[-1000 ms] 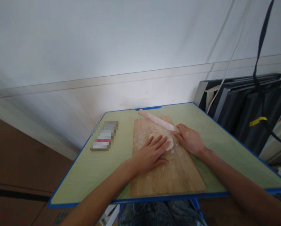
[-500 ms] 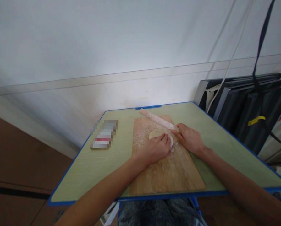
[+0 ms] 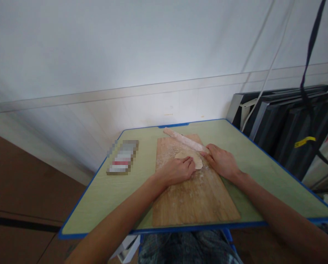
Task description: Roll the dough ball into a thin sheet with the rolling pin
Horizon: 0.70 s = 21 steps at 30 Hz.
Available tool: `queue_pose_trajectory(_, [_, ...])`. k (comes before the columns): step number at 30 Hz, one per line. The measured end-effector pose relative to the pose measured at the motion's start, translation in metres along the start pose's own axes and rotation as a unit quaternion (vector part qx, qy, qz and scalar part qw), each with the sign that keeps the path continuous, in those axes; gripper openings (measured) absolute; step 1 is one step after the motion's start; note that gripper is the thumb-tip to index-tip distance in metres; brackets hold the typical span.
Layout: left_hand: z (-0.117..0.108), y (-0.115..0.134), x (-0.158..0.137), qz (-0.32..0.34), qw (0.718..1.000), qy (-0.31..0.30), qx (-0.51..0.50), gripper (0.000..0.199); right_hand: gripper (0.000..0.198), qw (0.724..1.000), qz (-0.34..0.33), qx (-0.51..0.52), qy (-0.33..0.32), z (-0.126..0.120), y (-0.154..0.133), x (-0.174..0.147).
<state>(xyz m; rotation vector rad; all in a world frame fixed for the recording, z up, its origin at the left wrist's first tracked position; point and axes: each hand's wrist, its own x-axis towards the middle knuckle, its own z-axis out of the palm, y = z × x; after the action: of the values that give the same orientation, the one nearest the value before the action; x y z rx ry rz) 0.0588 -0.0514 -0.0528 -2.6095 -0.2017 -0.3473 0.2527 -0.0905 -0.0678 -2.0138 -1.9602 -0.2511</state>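
Note:
A flat, pale round of dough point(image 3: 197, 161) lies on a floured wooden board point(image 3: 197, 205). Over its near left part is my left hand point(image 3: 179, 170), fingers together and closed on the near edge; the hand hides some of the dough. A flour-dusted rolling pin point(image 3: 184, 140) slants across the far part of the board, its far end towards the left. My right hand point(image 3: 220, 160) is wrapped round the pin's near right end, just beyond the dough's right side.
The board rests on a green table point(image 3: 98, 205) with a blue rim. A blurred-out flat object point(image 3: 123, 157) lies to the left. Dark panels point(image 3: 287, 121) lean at the right, with a black strap point(image 3: 308, 62) hanging before them. A white wall point(image 3: 153, 55) stands behind.
My left hand has shifted slightly left and towards me, uncovering more of the dough's right side. My right hand and the rolling pin have hardly moved.

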Motion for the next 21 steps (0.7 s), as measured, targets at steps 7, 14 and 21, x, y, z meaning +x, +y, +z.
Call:
queue_pose_trajectory(7, [-0.017,0.008,-0.021,0.063,0.997,0.031,-0.039,0.024,0.027,1.0,-0.012,0.013,0.005,-0.001,0.0,-0.002])
queue_pose_trajectory(14, [-0.042,0.013,-0.04,0.01,0.995,0.039,-0.089,0.029,0.029,0.993,-0.113,0.033,0.023,-0.008,0.002,-0.003])
queue_pose_trajectory(21, [-0.067,0.01,-0.046,-0.189,0.978,0.023,-0.081,0.035,0.029,0.959,-0.281,-0.039,0.026,-0.028,-0.008,-0.03])
